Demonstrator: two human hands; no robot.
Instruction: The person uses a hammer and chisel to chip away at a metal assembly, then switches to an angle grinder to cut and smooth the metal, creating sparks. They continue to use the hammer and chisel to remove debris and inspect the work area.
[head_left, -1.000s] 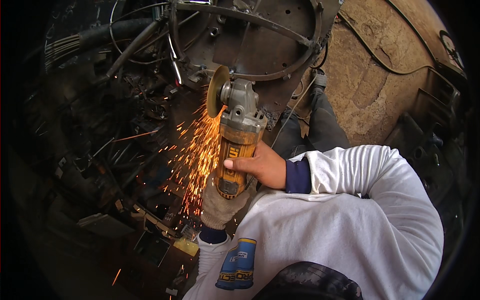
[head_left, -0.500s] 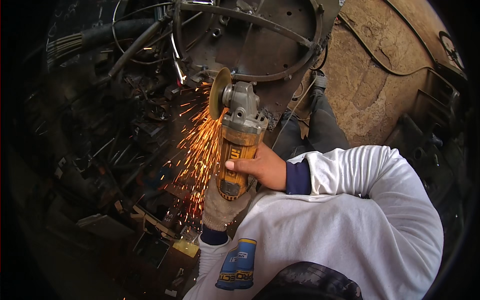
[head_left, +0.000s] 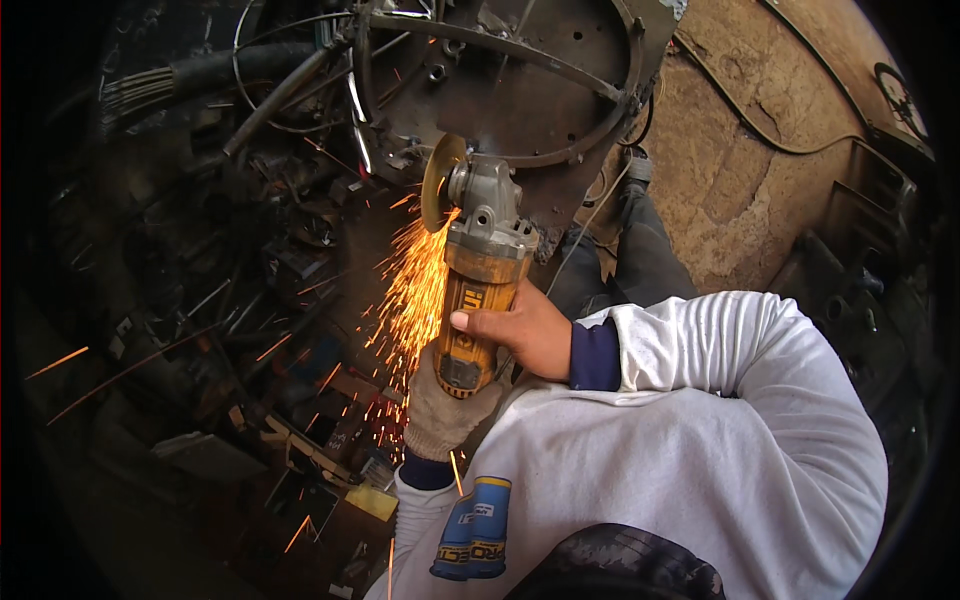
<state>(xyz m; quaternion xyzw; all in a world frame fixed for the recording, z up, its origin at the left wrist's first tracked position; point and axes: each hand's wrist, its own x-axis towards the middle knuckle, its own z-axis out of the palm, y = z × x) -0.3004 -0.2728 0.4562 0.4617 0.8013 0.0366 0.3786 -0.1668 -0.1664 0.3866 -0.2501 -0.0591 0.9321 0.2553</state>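
1. The gloved left hand (head_left: pixel 440 415) is partly hidden beneath the grinder's (head_left: pixel 475 300) rear; whether its fingers grip, I cannot tell.
2. The bare right hand (head_left: pixel 535 335) grips the grinder's body, thumb across it.
3. Whether the disc (head_left: pixel 437 185) touches the steel ring (head_left: pixel 560 156) is unclear.
4. Since half a second ago, long spark streaks (head_left: pixel 58 362) have appeared far left.
5. Scrap metal (head_left: pixel 300 255) clutters the left; brown floor (head_left: pixel 720 200) lies right.

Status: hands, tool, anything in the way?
Bare right hand gripping angle grinder. Gloved left hand at its rear, fingers hidden. Sparks streaming from disc toward left hand. Metal ring just beyond disc.
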